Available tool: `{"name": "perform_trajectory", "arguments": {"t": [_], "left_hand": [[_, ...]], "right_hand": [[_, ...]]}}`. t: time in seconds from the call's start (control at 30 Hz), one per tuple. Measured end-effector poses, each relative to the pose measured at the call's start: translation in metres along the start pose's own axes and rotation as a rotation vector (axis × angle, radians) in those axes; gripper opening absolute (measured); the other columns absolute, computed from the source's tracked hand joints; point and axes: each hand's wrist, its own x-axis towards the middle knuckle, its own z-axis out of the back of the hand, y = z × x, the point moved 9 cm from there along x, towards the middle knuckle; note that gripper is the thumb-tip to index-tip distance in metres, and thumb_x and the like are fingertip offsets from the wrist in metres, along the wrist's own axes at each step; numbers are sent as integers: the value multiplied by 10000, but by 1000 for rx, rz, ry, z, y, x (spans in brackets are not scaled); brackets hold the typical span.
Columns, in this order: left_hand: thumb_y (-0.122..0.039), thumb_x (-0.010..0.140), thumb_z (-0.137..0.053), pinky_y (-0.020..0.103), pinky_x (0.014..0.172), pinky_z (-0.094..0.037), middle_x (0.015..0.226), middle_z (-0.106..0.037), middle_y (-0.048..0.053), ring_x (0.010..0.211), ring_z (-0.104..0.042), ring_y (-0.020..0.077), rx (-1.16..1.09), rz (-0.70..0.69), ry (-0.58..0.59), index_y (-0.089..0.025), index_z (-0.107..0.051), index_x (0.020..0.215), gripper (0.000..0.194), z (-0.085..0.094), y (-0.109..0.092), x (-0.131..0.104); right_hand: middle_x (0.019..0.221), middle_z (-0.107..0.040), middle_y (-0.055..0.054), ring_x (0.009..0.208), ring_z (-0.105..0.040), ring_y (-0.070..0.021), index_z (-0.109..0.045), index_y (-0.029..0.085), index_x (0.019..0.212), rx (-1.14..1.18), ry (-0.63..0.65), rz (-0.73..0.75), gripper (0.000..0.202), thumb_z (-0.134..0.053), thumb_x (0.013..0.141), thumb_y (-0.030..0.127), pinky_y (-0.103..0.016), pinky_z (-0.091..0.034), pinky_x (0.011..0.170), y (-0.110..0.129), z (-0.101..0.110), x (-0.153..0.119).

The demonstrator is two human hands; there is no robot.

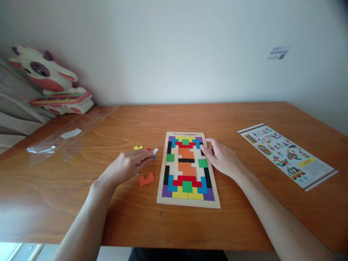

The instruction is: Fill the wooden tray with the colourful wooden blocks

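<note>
A wooden puzzle board lies at the middle of the table, with coloured pieces set in it and bare gaps among them. Left of the board, my left hand is over a small group of loose pieces, its fingertips pinched at a white piece. Bits of blue and red show by those fingertips. A yellow piece lies behind the hand and an orange notched piece in front of it. My right hand rests at the board's upper right edge, fingers apart, thumb on the board near a black piece.
A printed picture sheet lies on the right of the table. Clear plastic wrapping is spread at the left. A cow-shaped toy stands at the back left, near the wall.
</note>
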Motion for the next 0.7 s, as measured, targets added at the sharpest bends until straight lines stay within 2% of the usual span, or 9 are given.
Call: {"name": "perform_trajectory", "arguments": {"t": [0.23,0.43,0.57,0.7], "left_hand": [[-176,964,-555,247,860,-585,1047,-757,62,960,-726,164,-95,-47,-38,-195,-725,1026,182,3,-10,7],[-204,962,-577,245,868,-580,1025,-746,65,955,-716,155,-172,-78,-22,-187,-719,976,144,-5,-23,12],[-221,969,-563,252,857,-575,1001,-751,59,941,-715,158,-164,-33,-1,-193,-718,966,158,-11,-20,12],[-228,983,-518,249,792,-564,956,-755,50,866,-716,156,-77,15,23,-197,-717,976,202,-9,-4,7]], "right_hand": [[776,-699,-65,663,-658,-222,-549,163,1218,-1,6,-6,490,-326,1002,544,-320,-421,572,2,2,0],[814,-707,-73,703,-671,-234,-542,159,1240,-12,15,-29,517,-326,999,562,-329,-433,591,0,0,0],[832,-713,-80,690,-669,-231,-544,159,1241,-19,16,-34,520,-327,999,563,-333,-433,588,0,0,0],[807,-713,-76,668,-665,-224,-548,160,1240,-16,5,-16,519,-321,1000,560,-328,-430,572,1,1,0]]}}
